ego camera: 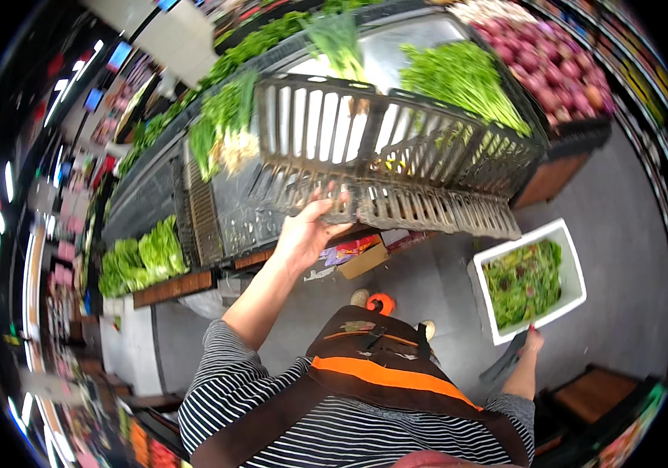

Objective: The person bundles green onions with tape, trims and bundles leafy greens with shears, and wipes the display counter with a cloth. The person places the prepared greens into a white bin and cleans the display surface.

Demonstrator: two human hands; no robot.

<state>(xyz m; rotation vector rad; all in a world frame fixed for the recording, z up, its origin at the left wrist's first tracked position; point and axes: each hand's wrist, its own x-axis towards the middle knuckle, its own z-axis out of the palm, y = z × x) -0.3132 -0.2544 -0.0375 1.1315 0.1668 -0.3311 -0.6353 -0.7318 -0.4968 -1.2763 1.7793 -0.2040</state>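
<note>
My left hand [309,231] grips the lower edge of a black slatted plastic display rack [381,196], its fingers wrapped under the slats. The rack, L-shaped and dirty, is tilted up over the metal-floored produce stand [422,44]. Behind and around it are green onions [334,44], a second bunch of green onions [223,131] with pale roots, and leafy celery-like greens [465,79]. Low at my right side, my right hand [532,342] holds a dark grey item [504,360], blurred and possibly a cloth. Just beyond that hand stands a white foam box [574,281] containing loose green leaves [521,281].
Red onions [550,67] fill a bin at the right end of the stand. Lettuce [144,257] lies at the left front. Cardboard [363,261] sits under the stand, near my shoes and an orange round object [381,303]. A wooden-topped unit [594,392] stands behind at right.
</note>
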